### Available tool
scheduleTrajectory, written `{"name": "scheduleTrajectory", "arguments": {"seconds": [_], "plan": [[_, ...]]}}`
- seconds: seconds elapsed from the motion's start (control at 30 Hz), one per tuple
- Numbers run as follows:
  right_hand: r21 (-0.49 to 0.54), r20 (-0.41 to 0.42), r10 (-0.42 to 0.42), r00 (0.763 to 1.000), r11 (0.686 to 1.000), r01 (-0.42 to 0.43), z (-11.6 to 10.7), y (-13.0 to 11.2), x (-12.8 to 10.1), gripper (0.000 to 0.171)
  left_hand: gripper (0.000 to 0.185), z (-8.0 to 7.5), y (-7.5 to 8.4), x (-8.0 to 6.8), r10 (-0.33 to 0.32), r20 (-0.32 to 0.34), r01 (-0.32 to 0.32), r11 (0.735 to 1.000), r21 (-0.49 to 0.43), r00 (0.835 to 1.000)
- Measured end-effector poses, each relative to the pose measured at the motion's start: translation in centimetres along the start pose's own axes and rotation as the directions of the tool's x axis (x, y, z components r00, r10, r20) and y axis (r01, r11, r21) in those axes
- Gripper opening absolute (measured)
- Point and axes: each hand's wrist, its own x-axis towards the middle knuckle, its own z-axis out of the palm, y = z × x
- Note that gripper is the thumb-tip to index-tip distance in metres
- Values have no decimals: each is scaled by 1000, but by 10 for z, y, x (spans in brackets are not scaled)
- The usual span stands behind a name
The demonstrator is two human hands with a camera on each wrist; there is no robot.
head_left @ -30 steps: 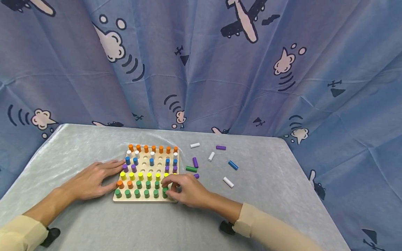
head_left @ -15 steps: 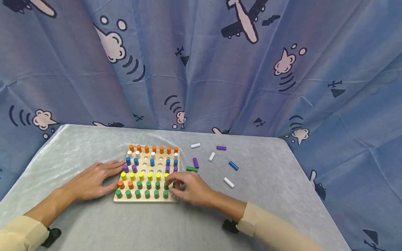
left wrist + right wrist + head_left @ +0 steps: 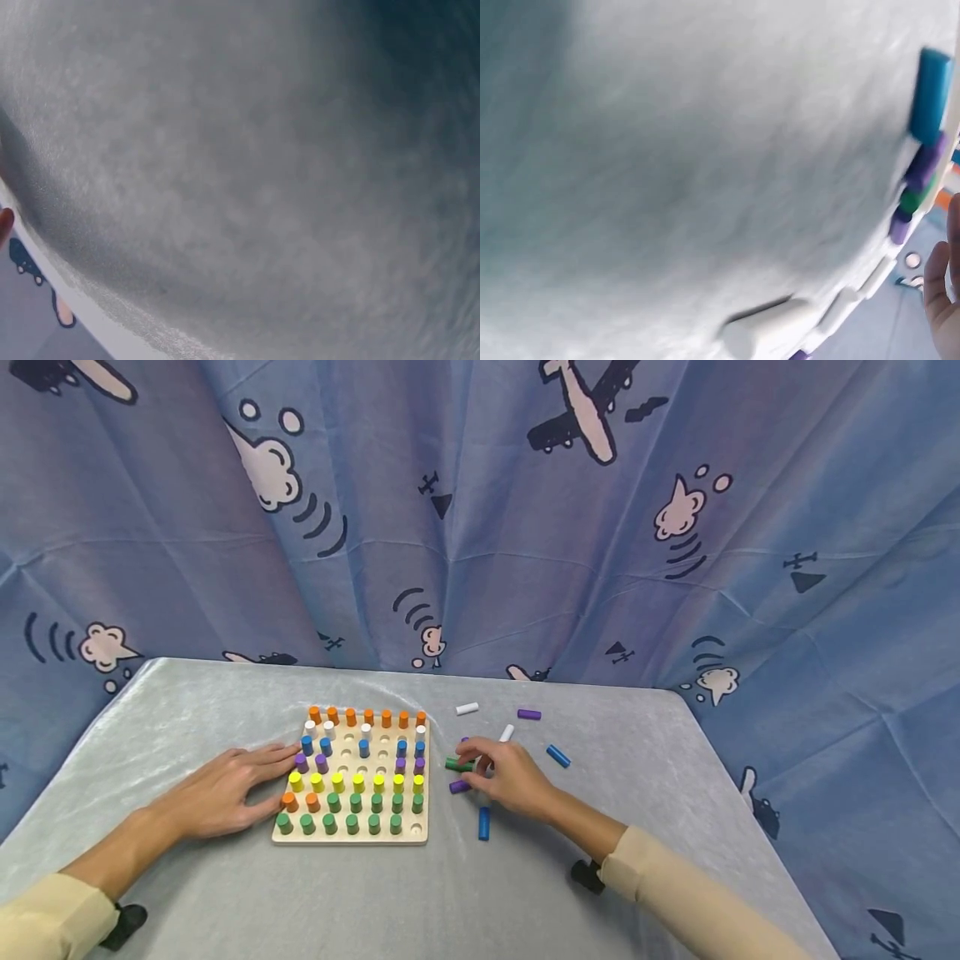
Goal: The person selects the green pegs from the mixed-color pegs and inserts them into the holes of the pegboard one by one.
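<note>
A wooden peg board (image 3: 408,838) lies on the grey cloth, holding rows of orange, white, blue, purple, yellow and green pegs, with several empty holes. My left hand (image 3: 225,787) lies flat beside it, fingertips against the board's left edge. My right hand (image 3: 480,766) is right of the board among loose pegs. Its index finger and thumb are curled round the right end of a green peg (image 3: 454,765) lying on the cloth. A purple peg (image 3: 459,786) lies just below the thumb, a blue peg (image 3: 483,823) nearer me. The right wrist view shows blurred blue (image 3: 932,94), purple (image 3: 924,161) and green (image 3: 911,199) pegs.
More loose pegs lie behind the right hand: white (image 3: 467,708), purple (image 3: 528,714), white (image 3: 507,732) and blue (image 3: 557,756). A blue curtain with aeroplane prints hangs behind the table (image 3: 187,693). The left wrist view shows only blurred grey cloth (image 3: 240,165).
My right hand left the board's front right corner and moved right and back to the loose green peg. A blue peg now shows where it was. The left hand stayed put.
</note>
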Motion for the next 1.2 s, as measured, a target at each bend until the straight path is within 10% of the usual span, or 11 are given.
{"name": "scheduleTrajectory", "arguments": {"seconds": [1.2], "plan": [[-168,15,81,997,983,-78,9,31,12,29,56,0,0,0,-19,21,19,1000,6,1000]]}}
